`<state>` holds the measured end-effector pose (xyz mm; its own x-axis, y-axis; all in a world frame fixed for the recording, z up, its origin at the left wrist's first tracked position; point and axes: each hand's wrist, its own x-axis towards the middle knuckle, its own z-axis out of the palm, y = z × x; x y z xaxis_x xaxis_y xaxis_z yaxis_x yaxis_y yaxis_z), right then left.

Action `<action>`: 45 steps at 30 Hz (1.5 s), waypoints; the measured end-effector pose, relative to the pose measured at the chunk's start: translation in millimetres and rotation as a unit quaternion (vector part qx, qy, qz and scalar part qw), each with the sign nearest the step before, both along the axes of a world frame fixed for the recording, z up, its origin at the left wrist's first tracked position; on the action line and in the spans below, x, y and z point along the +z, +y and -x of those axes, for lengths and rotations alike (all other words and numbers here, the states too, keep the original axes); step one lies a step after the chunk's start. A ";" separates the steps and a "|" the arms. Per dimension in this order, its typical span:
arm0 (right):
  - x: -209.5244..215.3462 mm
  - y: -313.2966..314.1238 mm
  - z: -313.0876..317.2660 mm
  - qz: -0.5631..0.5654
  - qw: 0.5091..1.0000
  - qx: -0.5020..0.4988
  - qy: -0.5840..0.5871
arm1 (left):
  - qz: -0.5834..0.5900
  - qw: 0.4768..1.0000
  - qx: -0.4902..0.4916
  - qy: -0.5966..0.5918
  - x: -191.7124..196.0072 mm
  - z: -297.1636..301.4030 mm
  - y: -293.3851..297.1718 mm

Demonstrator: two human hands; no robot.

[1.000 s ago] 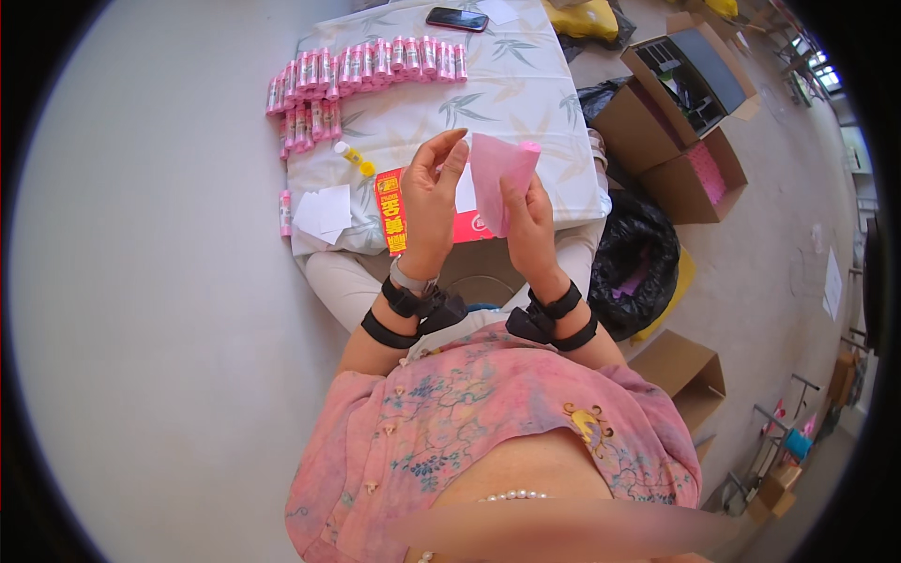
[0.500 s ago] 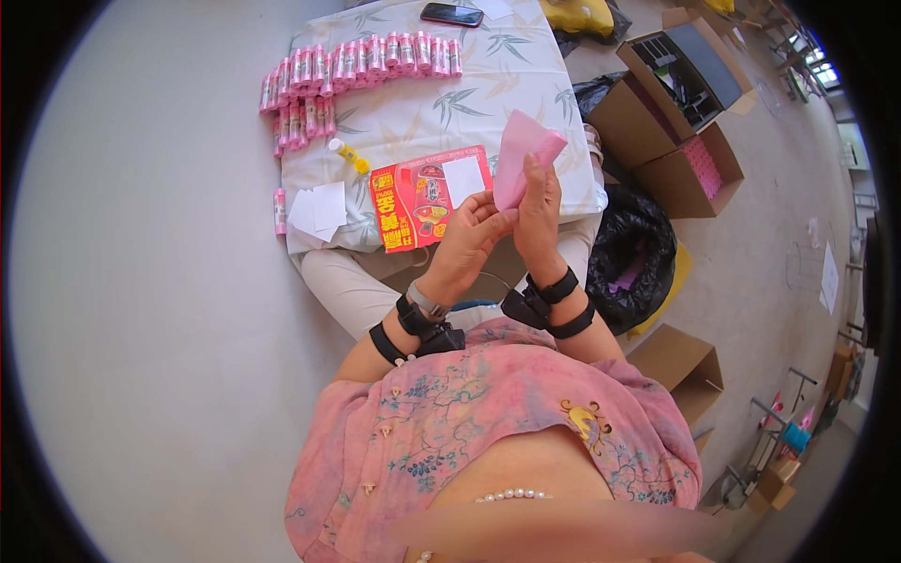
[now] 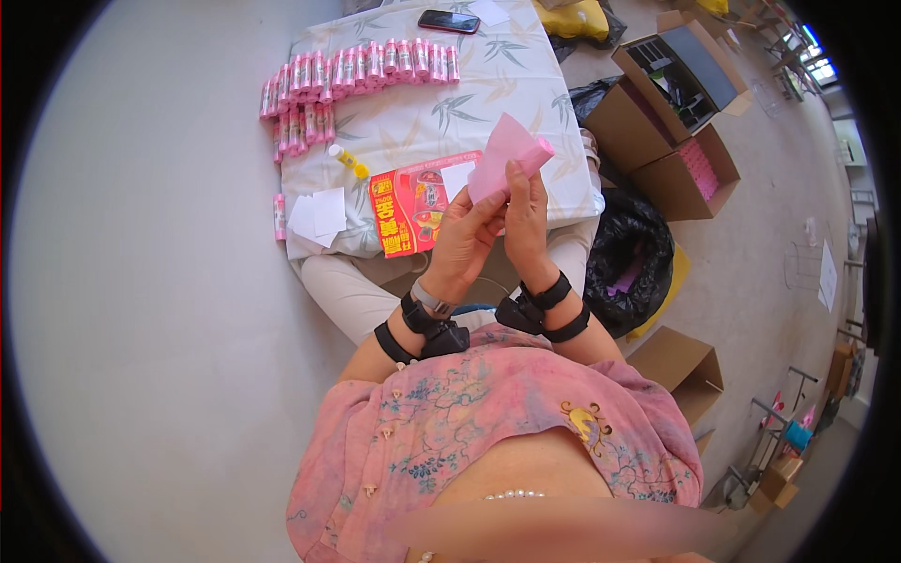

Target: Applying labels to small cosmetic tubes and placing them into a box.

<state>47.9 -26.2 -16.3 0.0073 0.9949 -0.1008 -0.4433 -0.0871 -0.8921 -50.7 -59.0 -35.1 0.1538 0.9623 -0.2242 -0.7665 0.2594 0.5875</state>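
Note:
A small pink roll of thin sheet, perhaps plastic bags, is held above the table's near right part, with a loose flap spread up and to the left. My right hand grips the rolled part, thumb on top. Pinched at the flap's lower edge is my left hand, its fingers close to the right ones. Beneath them lies a flat red and yellow printed box, with a white slip of paper on it partly covered by the pink sheet. A yellow glue stick rests beyond the box's left corner.
Many pink labelled rolls are stacked at the table's far left, and one single roll lies nearer. White slips sit at the near left edge. A phone is at the back. Right stand a black-lined bin and cardboard boxes.
Both hands have shifted slightly left with the pink roll. Its flap now leans further left and spreads wider over the red box.

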 end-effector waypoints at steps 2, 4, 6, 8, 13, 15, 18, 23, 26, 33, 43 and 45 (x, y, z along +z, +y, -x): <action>0.5 0.9 -0.5 -0.024 1.000 -0.008 -0.007 | -0.005 0.999 0.038 0.005 -1.9 1.0 0.8; -1.3 3.8 -3.8 -0.037 0.999 -0.003 -0.010 | -0.017 0.998 0.051 0.021 -2.4 4.1 2.4; -4.1 8.6 -9.3 -0.049 0.999 0.001 -0.013 | -0.030 0.997 0.065 0.037 -0.8 5.9 2.3; -5.9 14.2 -16.3 -0.063 0.997 0.023 -0.039 | -0.056 0.986 0.123 0.092 7.4 5.4 2.0; 4.4 22.7 -29.7 -0.058 0.996 0.060 -0.026 | -0.105 0.966 0.127 0.197 10.1 15.8 0.3; 6.6 24.6 -31.8 -0.063 0.995 0.071 -0.027 | -0.116 0.967 0.122 0.189 7.1 18.0 -0.3; 11.0 27.4 -34.4 -0.045 0.995 0.079 -0.040 | -0.086 0.975 0.128 0.158 9.7 18.2 -0.1; 22.8 30.4 -40.5 -0.025 0.985 0.125 -0.116 | -0.099 0.964 0.133 0.206 10.1 23.8 -1.5; 18.2 35.1 -45.2 -0.048 0.977 0.147 -0.149 | -0.102 0.966 0.130 0.199 5.3 27.7 -2.1; 17.3 32.4 -44.8 -0.043 0.974 0.162 -0.153 | -0.071 0.973 0.143 0.166 4.8 28.7 -1.8; 9.5 31.3 -44.2 -0.062 0.969 0.177 -0.161 | -0.033 0.969 0.141 0.203 0.9 37.0 -1.7; 8.3 29.7 -44.2 -0.069 0.967 0.174 -0.174 | -0.016 0.970 0.134 0.201 4.6 38.4 -2.2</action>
<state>92.2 3.5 -8.0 -0.3213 0.9468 -0.0195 -0.0784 -0.0471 -0.9958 -89.0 -61.2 -30.5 -0.1967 0.9631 -0.1837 -0.5110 0.0592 0.8576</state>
